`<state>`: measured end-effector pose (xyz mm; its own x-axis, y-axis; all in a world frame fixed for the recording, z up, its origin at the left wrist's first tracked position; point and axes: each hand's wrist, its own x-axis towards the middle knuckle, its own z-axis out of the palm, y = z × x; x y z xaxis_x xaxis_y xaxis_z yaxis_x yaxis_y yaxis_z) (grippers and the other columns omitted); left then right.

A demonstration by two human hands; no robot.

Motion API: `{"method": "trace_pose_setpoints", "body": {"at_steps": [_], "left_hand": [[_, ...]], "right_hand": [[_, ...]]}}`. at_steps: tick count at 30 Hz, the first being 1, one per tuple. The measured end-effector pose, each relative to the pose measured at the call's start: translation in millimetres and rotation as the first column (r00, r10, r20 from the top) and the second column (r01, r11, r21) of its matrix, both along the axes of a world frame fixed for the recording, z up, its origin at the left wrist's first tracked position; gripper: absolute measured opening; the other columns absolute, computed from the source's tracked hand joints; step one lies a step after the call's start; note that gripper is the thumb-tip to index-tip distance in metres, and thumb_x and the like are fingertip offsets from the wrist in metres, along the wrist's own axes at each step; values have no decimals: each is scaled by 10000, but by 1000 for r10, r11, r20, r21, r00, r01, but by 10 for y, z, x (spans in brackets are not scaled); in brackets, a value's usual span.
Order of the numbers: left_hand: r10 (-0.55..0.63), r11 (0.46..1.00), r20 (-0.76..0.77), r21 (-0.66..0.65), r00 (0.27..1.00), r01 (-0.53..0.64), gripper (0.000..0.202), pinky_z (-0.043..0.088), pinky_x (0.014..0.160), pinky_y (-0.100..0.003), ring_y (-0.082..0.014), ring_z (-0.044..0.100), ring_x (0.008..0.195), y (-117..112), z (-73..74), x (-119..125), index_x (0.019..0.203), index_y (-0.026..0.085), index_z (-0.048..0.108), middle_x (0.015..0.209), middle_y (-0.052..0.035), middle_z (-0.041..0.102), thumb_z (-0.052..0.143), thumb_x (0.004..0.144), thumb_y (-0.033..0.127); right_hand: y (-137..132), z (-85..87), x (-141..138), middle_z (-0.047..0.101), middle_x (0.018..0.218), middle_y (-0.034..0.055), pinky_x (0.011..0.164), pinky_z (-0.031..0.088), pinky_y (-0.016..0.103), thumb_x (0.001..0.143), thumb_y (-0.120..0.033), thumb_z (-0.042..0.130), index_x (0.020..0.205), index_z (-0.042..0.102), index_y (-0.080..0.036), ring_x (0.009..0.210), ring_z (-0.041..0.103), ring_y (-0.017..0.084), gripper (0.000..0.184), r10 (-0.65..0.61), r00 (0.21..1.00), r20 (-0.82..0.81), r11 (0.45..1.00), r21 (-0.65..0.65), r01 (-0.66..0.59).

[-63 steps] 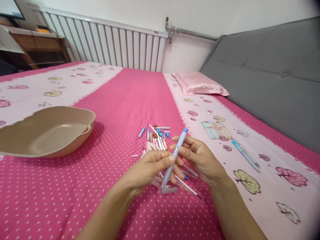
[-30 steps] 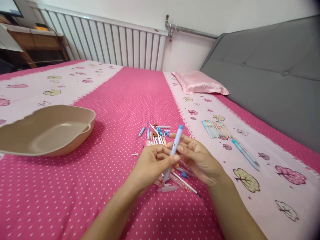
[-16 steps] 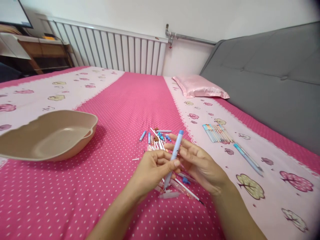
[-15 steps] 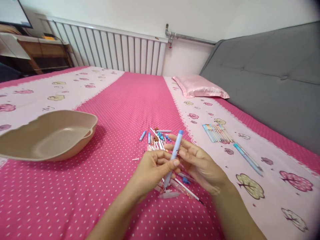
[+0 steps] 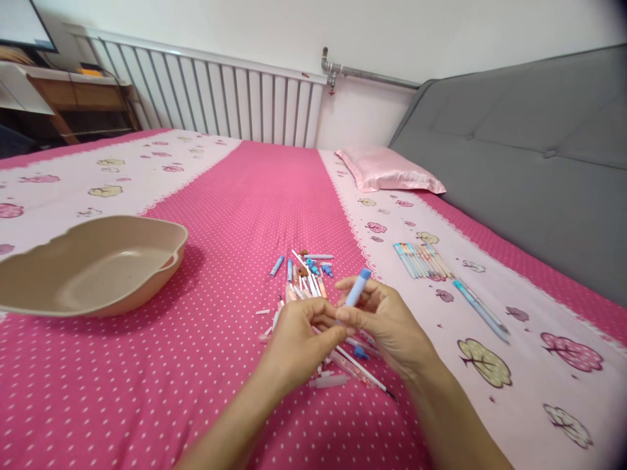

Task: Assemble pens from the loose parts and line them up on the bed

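Observation:
A light-blue pen part (image 5: 356,288) with a darker blue end points up and to the right between my hands. My right hand (image 5: 392,326) is closed around its middle with thumb and fingers. My left hand (image 5: 301,336) pinches at the lower end, which its fingers and thumb hide. Beneath both hands lies a loose pile of pen parts: thin white refills (image 5: 365,372), clear pinkish tubes (image 5: 329,380), and small blue pieces (image 5: 361,353). Behind my fingers lie blue caps (image 5: 277,266) and brown pieces (image 5: 304,271).
On the left stands a beige plastic basin (image 5: 98,261). A row of pens (image 5: 422,261) lies to the right, with two blue pens (image 5: 480,310) nearer me. Farther back are a pink pillow (image 5: 392,171), a grey headboard (image 5: 529,124) and a white radiator (image 5: 210,91).
My right hand has closed on the pen part, which has shifted slightly right and down. My left hand now covers its lower end, where the tapered tip showed before.

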<state>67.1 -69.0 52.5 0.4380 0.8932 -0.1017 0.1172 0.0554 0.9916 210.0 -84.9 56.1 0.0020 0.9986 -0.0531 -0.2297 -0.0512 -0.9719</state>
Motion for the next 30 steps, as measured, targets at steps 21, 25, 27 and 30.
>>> {"method": "trace_pose_setpoints", "body": {"at_steps": [21, 25, 27, 30], "left_hand": [[-266, 940, 315, -123, 911, 317, 369, 472, 588, -211, -111, 608, 581, -2, 55, -47, 753, 123, 710, 653, -43, 684, 676, 736, 490], [-124, 992, 127, 37, 984, 120, 349, 456, 573, -234, -142, 608, 582, 9, 10, -13, 746, 126, 728, 634, -31, 691, 677, 724, 471], [-34, 996, 74, 89, 997, 27, 288, 471, 596, -248, -170, 637, 626, -2, 1, -4, 761, 144, 740, 664, -32, 714, 683, 729, 425], [93, 975, 20, 199, 995, -95, 218, 478, 603, -251, -189, 661, 654, -30, -12, -2, 738, 176, 751, 698, -34, 736, 679, 745, 381]], "right_hand": [[-61, 95, 80, 707, 748, 29, 431, 504, 229, 749, -311, 726, 1172, 646, -221, 429, 556, 88, 439, 199, 980, -28, 976, 97, -195], [-68, 108, 26, 734, 795, 45, 622, 559, 263, 702, -258, 762, 1090, 696, -211, 635, 665, 139, 396, 53, 992, 114, 992, 109, -65], [-81, 105, -8, 740, 817, 47, 709, 566, 308, 706, -255, 755, 1058, 712, -222, 726, 689, 172, 356, -6, 987, 161, 992, 125, -15], [-106, 84, -46, 743, 845, 44, 794, 560, 385, 715, -252, 744, 1014, 729, -246, 788, 697, 203, 299, -71, 977, 200, 986, 160, 39]]}}
